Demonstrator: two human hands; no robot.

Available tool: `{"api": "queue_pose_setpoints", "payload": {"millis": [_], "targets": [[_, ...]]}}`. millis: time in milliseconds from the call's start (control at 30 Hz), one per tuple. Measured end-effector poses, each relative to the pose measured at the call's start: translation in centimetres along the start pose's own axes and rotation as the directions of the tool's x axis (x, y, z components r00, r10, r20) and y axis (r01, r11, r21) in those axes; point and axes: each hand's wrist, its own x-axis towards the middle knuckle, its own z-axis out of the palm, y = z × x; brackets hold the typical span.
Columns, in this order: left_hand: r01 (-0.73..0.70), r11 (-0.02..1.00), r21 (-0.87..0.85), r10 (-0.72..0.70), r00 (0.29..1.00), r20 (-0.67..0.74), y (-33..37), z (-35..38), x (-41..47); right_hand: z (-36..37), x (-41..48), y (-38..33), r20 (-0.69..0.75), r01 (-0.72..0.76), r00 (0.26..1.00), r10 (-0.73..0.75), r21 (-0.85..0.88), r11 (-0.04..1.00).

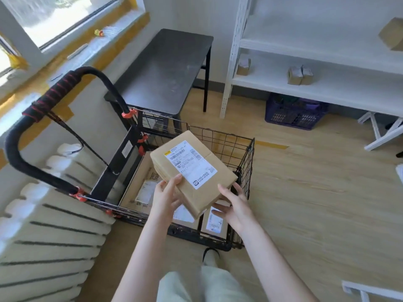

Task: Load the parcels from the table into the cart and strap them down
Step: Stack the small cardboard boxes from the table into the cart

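**Parcel held over the cart**

The parcel (192,171), a brown cardboard box with a white shipping label on top, hangs tilted above the middle of the wire cart (247,168), clear of its floor. The left hand (168,195) grips the box's near left edge, thumb on top and fingers curled underneath. The right hand (235,205) is at the box's near right corner with its fingers spread wide and straight; whether it touches the cardboard cannot be told.

Inside the cart, under the held box, lie the loaded parcels (214,223), labels up. The cart's padded handle (54,94) rises at its left end, and a black strap (87,144) hangs from it. The dark table (165,68) stands just behind the cart, and a white radiator (43,225) lies to its left.
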Motion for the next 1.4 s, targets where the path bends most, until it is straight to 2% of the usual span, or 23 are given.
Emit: {"api": "queue_pose_setpoints", "payload": {"millis": [267,333,433,500,567,633,800,1000,1400], "targets": [[0.171,0.983,0.066,-0.170,0.985,-0.024,0.0,1.0,6.2,0.1,6.2,-1.0,-0.119,-0.025,0.992,0.028,0.032,0.999],[0.152,0.981,0.120,-0.142,0.986,-0.084,0.6,0.6,7.9,0.3,7.7,-1.0,-0.153,-0.025,0.988,0.024,-0.005,1.000],[0.064,0.912,0.405,0.019,0.980,-0.199,2.5,-0.4,10.6,0.3,9.9,-0.4,-0.198,-0.030,0.980,0.006,-0.116,0.993],[0.006,0.830,0.557,0.090,0.985,-0.144,3.7,-1.5,12.7,0.2,11.3,0.0,-0.213,-0.038,0.977,-0.009,-0.217,0.975],[-0.019,0.758,0.652,0.062,0.997,-0.044,4.2,-2.6,15.0,0.4,12.9,0.4,-0.231,-0.047,0.973,-0.016,-0.262,0.964],[0.003,0.711,0.703,0.009,1.000,-0.013,4.3,-3.4,17.5,0.6,14.6,0.9,-0.267,-0.068,0.964,0.000,-0.244,0.967],[0.021,0.664,0.747,-0.054,0.998,0.019,3.3,-3.4,24.5,0.7,20.4,2.4,-0.340,-0.039,0.940,-0.041,-0.226,0.973],[-0.037,0.599,0.800,-0.028,0.997,0.066,-0.4,-3.7,31.8,-0.1,28.9,3.6,-0.288,-0.055,0.954,-0.076,-0.422,0.905],[-0.021,0.535,0.844,-0.012,0.999,0.033,-5.5,-4.5,41.7,-2.2,41.9,6.4,-0.353,-0.094,0.927,-0.126,-0.545,0.833]]}}
